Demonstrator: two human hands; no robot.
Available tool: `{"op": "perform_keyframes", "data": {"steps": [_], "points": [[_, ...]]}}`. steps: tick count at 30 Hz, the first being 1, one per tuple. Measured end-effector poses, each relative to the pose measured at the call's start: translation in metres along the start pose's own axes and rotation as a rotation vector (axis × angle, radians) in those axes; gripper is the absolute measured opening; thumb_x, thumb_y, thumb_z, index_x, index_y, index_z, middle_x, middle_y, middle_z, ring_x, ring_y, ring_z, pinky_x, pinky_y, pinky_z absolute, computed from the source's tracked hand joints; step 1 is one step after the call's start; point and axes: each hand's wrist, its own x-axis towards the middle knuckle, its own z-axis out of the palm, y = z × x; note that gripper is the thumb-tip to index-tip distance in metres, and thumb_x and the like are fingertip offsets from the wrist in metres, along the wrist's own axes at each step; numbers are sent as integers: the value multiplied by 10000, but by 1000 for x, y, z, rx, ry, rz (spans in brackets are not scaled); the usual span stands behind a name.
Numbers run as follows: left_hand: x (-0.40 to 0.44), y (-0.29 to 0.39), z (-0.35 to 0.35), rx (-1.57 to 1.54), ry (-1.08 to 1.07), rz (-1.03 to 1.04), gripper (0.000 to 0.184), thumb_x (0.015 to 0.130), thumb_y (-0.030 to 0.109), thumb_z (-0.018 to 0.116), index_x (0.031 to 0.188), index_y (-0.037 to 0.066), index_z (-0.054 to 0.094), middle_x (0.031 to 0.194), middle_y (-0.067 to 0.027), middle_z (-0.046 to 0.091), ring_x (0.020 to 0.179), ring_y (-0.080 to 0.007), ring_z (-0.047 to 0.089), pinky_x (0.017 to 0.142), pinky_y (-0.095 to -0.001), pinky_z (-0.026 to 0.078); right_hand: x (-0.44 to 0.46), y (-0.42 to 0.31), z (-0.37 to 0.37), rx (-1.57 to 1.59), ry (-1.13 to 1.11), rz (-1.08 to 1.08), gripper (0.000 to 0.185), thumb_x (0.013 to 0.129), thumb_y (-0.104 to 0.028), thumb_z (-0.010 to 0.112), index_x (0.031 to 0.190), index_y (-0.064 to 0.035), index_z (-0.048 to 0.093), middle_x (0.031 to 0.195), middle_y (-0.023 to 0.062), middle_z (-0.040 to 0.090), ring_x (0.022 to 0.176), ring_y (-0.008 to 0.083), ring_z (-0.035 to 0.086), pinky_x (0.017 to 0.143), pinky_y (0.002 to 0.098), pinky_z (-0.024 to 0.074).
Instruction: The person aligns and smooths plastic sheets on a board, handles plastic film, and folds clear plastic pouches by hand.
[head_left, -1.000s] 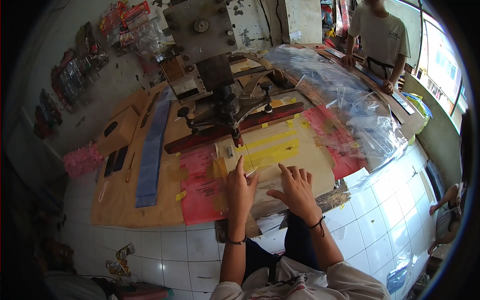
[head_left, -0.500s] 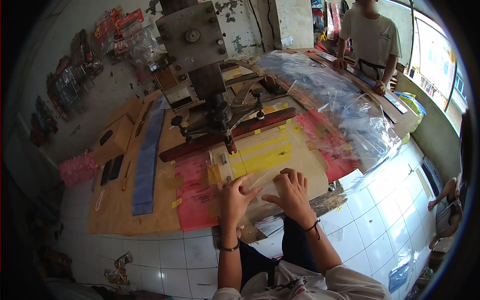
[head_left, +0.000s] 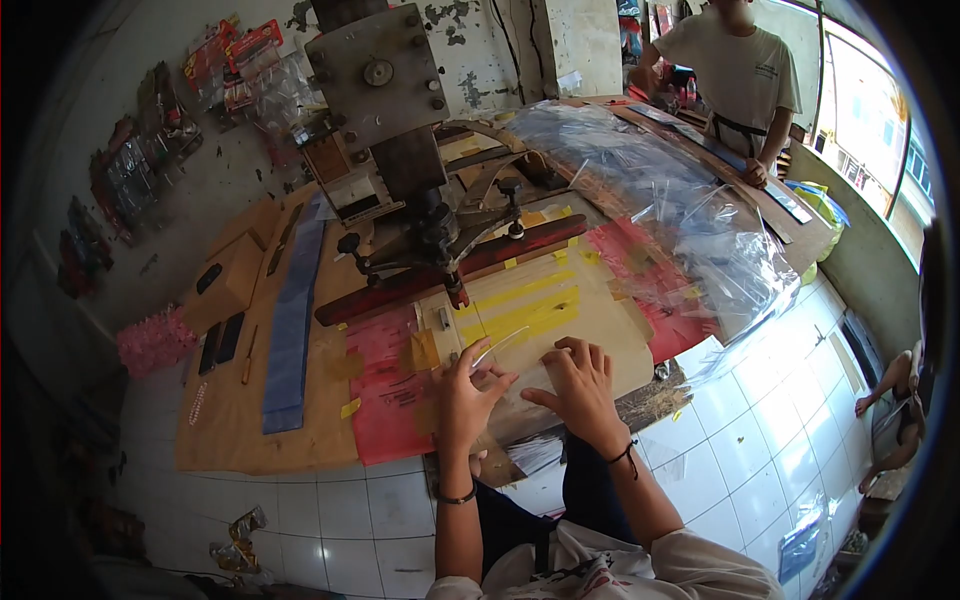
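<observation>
My left hand [head_left: 470, 392] is closed, thumb and fingers pinching a clear plastic sheet [head_left: 503, 344] whose bright, curved edge lifts off the work board. Beside it my right hand [head_left: 582, 388] rests with fingers apart over the near side of the board. Both hands are over the tan board [head_left: 612, 335], which carries strips of yellow tape [head_left: 530, 312]. How far the see-through sheet extends under my hands is hard to make out. Just beyond them sits the long red bar [head_left: 385, 290] of a press machine [head_left: 432, 225], above the board.
Red sheets [head_left: 385, 370] flank the board. At left lie a blue strip [head_left: 295, 340], a cardboard box [head_left: 232, 275] and dark phone-like items [head_left: 222, 340]. Clear plastic film [head_left: 640, 190] is heaped at right. A person [head_left: 745, 80] stands at the far table; another person's limbs [head_left: 890, 410] show at right.
The clear sheet's edge by my left hand now curls up more visibly. My right hand stays nearly in place. The far person has drawn one arm back from the table.
</observation>
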Motion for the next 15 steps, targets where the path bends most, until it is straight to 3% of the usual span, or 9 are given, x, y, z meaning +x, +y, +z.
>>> {"op": "perform_keyframes", "data": {"steps": [4, 7, 10, 15], "points": [[0, 3, -2, -100, -43, -40, 672, 776, 136, 899, 1386, 77, 622, 885, -28, 776, 936, -169, 699, 992, -367, 523, 1, -1, -2, 16, -23, 24, 589, 787, -482, 849, 1204, -115, 651, 1302, 91, 571, 1276, 338, 474, 1072, 477, 340], [0, 6, -8, 2, -47, 102, 689, 773, 138, 902, 1398, 89, 615, 891, -37, 785, 940, -184, 703, 995, -377, 511, 2, -3, -5, 15, -22, 19, 575, 813, -505, 817, 1200, -105, 678, 1300, 92, 573, 1267, 335, 485, 1068, 477, 348], [-2, 6, -9, 139, -80, 162, 650, 807, 192, 879, 1402, 162, 618, 965, 18, 802, 1009, -173, 655, 1054, -368, 407, 2, -4, -5, -5, -25, 12, 580, 828, -526, 797, 1209, -100, 694, 1298, 90, 576, 1259, 333, 492, 1064, 476, 353], [0, -2, -9, -31, -167, 145, 463, 826, 137, 846, 1268, 141, 709, 971, 4, 801, 1007, -193, 701, 1041, -364, 426, 2, -2, -3, -19, -35, 18, 601, 819, -532, 804, 1225, -101, 698, 1313, 84, 579, 1267, 331, 485, 1072, 475, 348]]}}
